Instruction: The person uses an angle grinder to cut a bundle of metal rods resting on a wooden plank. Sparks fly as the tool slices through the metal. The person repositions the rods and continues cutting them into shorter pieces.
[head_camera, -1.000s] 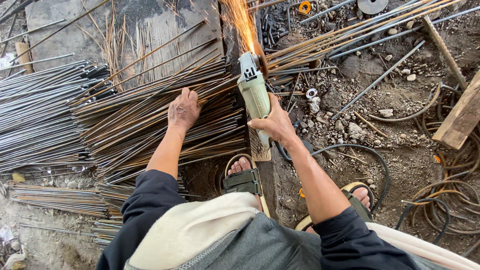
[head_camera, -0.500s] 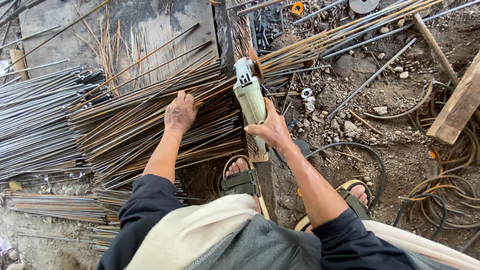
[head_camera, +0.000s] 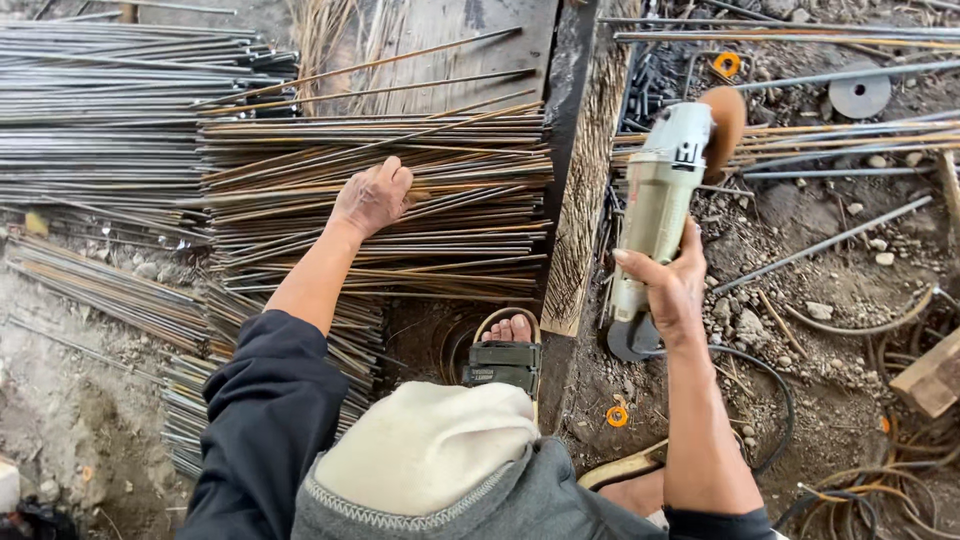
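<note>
Angle grinder (head_camera: 660, 200): a pale green, blocky plastic-and-metal body with a round, rust-brown cutting disc (head_camera: 725, 118) at its far end, held tilted above the dirt to the right of a weathered plank (head_camera: 592, 170). The right hand (head_camera: 672, 290) is wrapped shut around the rear of the tool's body, fingers curled over the left side and thumb across the top; a black cable (head_camera: 765, 375) loops away from the handle end over the ground.

The left hand (head_camera: 372, 198) rests on a stack of thin steel rods (head_camera: 400, 190), its fingers bent and pressed down against the top ones. Whether they close around any single rod cannot be told. These rods are long, straight and slender, streaked with orange rust, and lie roughly crosswise in a dense layered pile. A second bundle of greyer, cleaner rods (head_camera: 110, 110) lies to the left, its ends just beside the rusty pile.

One sandalled foot (head_camera: 507, 345) with a dark strap sits at the near edge of the stack, beside the plank. Scattered on the gritty, stony soil to the right are loose bars, a flat grey metal disc (head_camera: 858, 95), coils of wire (head_camera: 900, 480) and a chunk of timber (head_camera: 930, 380).
</note>
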